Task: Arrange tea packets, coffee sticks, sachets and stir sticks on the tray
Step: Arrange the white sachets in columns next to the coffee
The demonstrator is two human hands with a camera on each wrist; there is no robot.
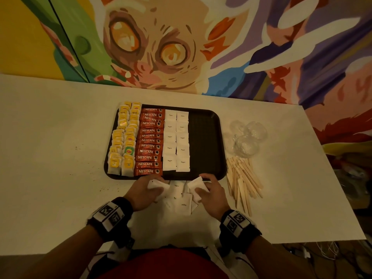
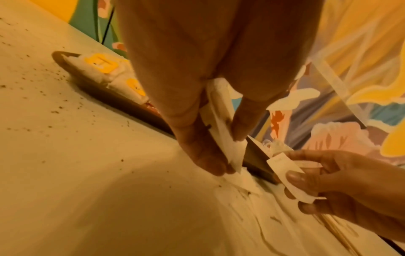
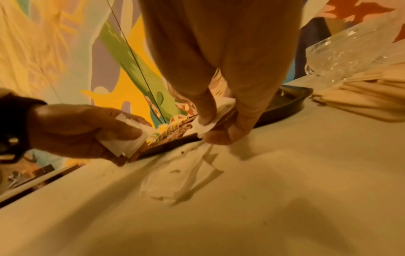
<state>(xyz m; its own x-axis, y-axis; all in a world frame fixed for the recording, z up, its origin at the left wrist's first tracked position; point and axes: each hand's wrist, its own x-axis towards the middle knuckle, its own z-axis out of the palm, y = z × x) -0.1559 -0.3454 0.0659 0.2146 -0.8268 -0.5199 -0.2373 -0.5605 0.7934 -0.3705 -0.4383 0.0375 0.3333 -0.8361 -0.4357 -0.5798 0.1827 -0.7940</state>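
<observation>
A dark tray holds columns of yellow tea packets, red coffee sticks and white sugar sachets; its right part is bare. Just in front of the tray's near rim, my left hand pinches a white sachet between thumb and fingers. My right hand pinches another white sachet. Several loose sachets lie on the table between the two hands. Wooden stir sticks lie in a pile to the right of the tray.
A crumpled clear plastic wrapper sits right of the tray, behind the stir sticks. The white table has dark specks left of the tray. A painted wall rises behind. The table's right edge is close to the sticks.
</observation>
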